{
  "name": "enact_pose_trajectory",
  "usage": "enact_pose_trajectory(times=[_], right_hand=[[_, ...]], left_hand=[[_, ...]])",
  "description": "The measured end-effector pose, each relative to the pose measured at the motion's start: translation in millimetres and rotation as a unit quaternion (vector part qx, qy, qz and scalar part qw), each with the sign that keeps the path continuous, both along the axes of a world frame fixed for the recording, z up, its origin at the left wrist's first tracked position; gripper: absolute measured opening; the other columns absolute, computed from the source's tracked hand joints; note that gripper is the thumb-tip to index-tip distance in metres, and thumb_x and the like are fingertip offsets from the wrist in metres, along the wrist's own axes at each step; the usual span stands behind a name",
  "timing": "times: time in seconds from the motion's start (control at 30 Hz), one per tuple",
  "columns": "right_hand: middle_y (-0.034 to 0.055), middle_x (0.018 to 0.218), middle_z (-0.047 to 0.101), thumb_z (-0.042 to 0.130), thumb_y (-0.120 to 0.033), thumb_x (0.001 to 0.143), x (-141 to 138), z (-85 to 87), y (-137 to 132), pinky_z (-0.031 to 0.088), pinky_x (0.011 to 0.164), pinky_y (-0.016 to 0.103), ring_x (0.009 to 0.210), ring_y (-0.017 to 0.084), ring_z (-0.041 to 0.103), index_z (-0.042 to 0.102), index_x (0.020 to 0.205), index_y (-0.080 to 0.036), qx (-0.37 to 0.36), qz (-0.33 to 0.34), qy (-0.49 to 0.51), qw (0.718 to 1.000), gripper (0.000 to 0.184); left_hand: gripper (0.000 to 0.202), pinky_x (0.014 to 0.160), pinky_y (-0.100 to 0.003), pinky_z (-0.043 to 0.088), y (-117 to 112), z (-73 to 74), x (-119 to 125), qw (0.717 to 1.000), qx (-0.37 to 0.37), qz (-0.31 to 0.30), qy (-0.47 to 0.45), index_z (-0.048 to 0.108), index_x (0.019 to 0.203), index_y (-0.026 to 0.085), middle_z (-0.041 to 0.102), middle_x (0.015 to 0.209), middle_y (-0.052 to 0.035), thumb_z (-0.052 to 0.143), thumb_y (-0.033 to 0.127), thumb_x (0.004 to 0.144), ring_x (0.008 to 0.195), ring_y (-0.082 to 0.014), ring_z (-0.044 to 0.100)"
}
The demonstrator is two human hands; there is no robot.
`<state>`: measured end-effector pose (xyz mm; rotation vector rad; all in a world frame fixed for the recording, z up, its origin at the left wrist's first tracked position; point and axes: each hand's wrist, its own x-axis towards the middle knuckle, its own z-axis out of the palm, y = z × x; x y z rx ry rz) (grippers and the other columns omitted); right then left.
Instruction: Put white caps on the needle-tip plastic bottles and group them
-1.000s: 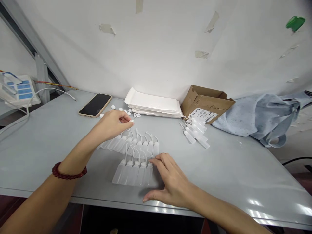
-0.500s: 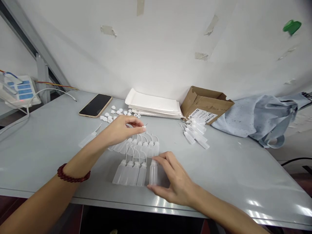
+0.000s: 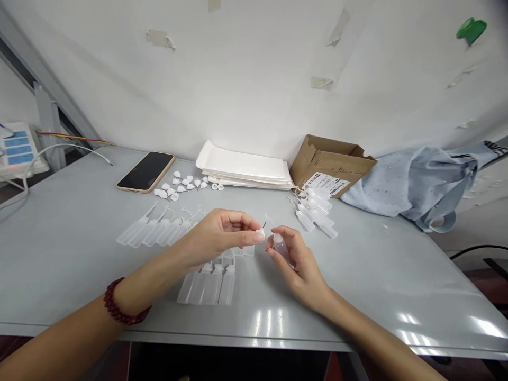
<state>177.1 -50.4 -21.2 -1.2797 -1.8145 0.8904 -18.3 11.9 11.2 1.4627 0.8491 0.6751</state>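
Note:
My left hand [image 3: 220, 235] pinches a small white needle-tip cap [image 3: 261, 233] between thumb and fingers, raised above the table. My right hand [image 3: 296, 259] grips a small translucent squeeze bottle [image 3: 280, 246], its neck pointing toward the cap, the two nearly touching. Below my hands lies a row of capped translucent bottles [image 3: 208, 283]. Another row of capped bottles [image 3: 153, 231] lies to the left. Loose white caps [image 3: 180, 185] are scattered near the phone.
A black phone [image 3: 146, 170] lies at the back left, a stack of white padded envelopes [image 3: 244, 168] at the back centre, an open cardboard box [image 3: 331, 161] beside it with several uncapped bottles [image 3: 313, 214] in front. Blue cloth [image 3: 416, 182] lies right. The grey table [image 3: 377, 280] ends at the front edge.
My right hand picked one bottle up from the front row and lifted it. My left hand carried the cap from the back of the table to meet the bottle's neck.

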Motion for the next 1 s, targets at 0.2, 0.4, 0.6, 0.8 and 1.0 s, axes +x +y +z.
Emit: enact_pose_trajectory(times=[0.2, 0.4, 0.6, 0.8, 1.0], right_hand=[[0.0037, 0.096, 0.063, 0.049, -0.017, 0.089, 0, -8.9, 2, 0.040, 0.051, 0.023, 0.061, 0.010, 0.054, 0.039, 0.116, -0.021, 0.060, -0.015, -0.025, 0.998, 0.030], [0.0078, 0.105, 0.064, 0.050, -0.018, 0.088, 1, -13.5, 2, 0.044, 0.052, 0.025, 0.067, 0.013, 0.060, 0.037, 0.117, -0.021, 0.082, -0.009, -0.077, 0.994, 0.031], [0.0068, 0.102, 0.067, 0.050, -0.016, 0.088, 1, -12.4, 3, 0.051, 0.060, 0.027, 0.067, 0.014, 0.063, 0.035, 0.115, -0.022, 0.083, -0.003, -0.071, 0.994, 0.031], [0.0084, 0.105, 0.064, 0.048, -0.014, 0.088, 2, -16.9, 2, 0.055, 0.066, 0.029, 0.081, 0.017, 0.067, 0.034, 0.118, -0.024, 0.120, 0.012, -0.080, 0.989, 0.034], [0.0113, 0.111, 0.061, 0.044, -0.013, 0.089, 2, -22.1, 5, 0.055, 0.075, 0.034, 0.096, 0.020, 0.065, 0.032, 0.120, -0.024, 0.134, 0.027, -0.112, 0.984, 0.035]], left_hand=[[0.016, 0.069, -0.025, 0.045, -5, -4.4, 9, 0.994, -0.095, -0.020, -0.058, 0.069, 0.081, 0.017, 0.064, 0.074, 0.0002, 0.074, 0.029, 0.071, 0.070, -0.0106, 0.055], [0.013, 0.068, -0.021, 0.044, -11, -10.6, 15, 0.994, -0.082, -0.014, -0.073, 0.068, 0.081, 0.017, 0.062, 0.070, 0.0028, 0.071, 0.028, 0.075, 0.068, -0.0086, 0.055], [0.016, 0.063, -0.022, 0.046, -12, -8.9, 17, 0.998, -0.037, 0.041, -0.024, 0.067, 0.080, 0.016, 0.064, 0.068, 0.0015, 0.069, 0.032, 0.076, 0.063, -0.0098, 0.056], [0.017, 0.066, -0.022, 0.049, -11, -10.5, 17, 1.000, -0.004, 0.026, -0.004, 0.066, 0.081, 0.016, 0.066, 0.073, 0.0008, 0.068, 0.032, 0.077, 0.070, -0.0116, 0.061], [0.019, 0.068, -0.025, 0.049, -12, -13.2, 15, 0.996, 0.057, 0.015, 0.059, 0.067, 0.081, 0.016, 0.067, 0.075, -0.0010, 0.064, 0.035, 0.079, 0.074, -0.0151, 0.063]])
